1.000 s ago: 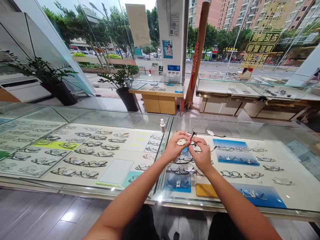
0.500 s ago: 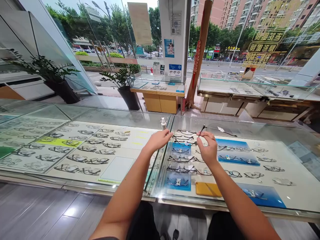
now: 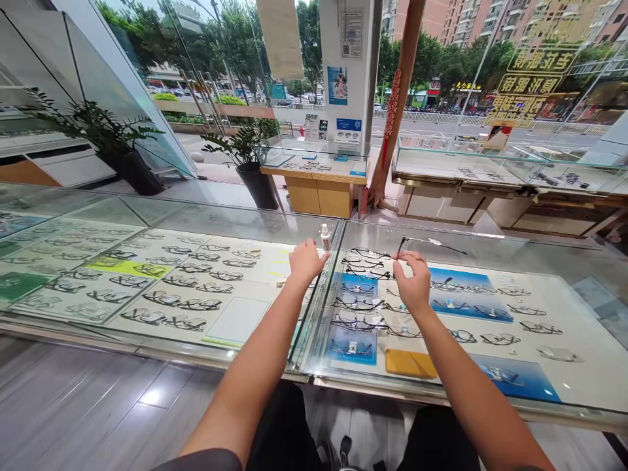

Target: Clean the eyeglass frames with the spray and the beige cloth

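A pair of eyeglasses (image 3: 401,247) with dark, thin temples is pinched in my right hand (image 3: 413,281) above the right-hand glass counter. One temple sticks upward, and the other reaches off to the right with a small white tag (image 3: 434,242) on it. My fingers hide part of the frame. Over the joint between the two counters, my left hand (image 3: 305,263) has its thumb apart from its curled fingers and nothing visible in its grasp. Right beside it, a small white bottle (image 3: 326,239) stands upright on the glass; whether the thumb touches it I cannot tell.
Below the glass, several rows of eyeglasses (image 3: 191,304) lie in the left counter (image 3: 161,350). The right counter (image 3: 441,394) holds more frames, blue cards (image 3: 464,281) and a yellow case (image 3: 410,363). Beyond are a potted plant (image 3: 258,186) and a display table (image 3: 318,196).
My left hand has drawn its fingers back and up to the left side of the bottle. The right hand still holds the eyeglasses, shifted slightly. The whole view has tilted a little.
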`<state>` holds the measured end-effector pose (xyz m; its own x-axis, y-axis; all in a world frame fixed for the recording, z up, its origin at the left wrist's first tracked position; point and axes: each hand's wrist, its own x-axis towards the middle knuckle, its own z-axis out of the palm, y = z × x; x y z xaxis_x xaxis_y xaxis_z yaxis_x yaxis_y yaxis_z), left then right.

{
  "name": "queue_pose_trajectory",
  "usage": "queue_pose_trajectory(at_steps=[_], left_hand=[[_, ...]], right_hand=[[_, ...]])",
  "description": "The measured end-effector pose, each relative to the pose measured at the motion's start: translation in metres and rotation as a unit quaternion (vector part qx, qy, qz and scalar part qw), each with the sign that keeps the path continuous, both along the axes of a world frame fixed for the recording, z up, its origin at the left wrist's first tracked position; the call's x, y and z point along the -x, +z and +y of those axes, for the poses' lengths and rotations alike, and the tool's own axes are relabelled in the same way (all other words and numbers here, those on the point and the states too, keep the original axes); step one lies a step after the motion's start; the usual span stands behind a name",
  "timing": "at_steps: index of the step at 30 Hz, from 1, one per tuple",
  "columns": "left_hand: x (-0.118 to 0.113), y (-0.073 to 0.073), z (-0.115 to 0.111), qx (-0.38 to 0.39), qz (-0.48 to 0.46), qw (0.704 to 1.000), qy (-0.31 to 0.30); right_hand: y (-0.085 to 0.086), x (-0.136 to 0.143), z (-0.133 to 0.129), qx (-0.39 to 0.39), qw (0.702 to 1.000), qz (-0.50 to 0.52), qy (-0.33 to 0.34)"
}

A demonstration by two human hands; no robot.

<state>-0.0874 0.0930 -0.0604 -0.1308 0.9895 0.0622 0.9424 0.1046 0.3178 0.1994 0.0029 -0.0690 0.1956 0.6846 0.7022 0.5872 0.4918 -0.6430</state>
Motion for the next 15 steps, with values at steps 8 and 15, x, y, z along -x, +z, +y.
queue_pose_trajectory(at_steps=[8, 15], left_hand=[[-0.009, -0.027, 0.032, -0.140, -0.162, 0.976, -0.027], [-0.012, -0.035, 0.037, -0.161, -0.203, 0.965, -0.036]], right_hand=[[-0.003, 0.000, 0.004, 0.016, 0.999, 0.022, 0.033], [-0.001, 0.003, 0.003, 0.034, 0.995, 0.037, 0.082]])
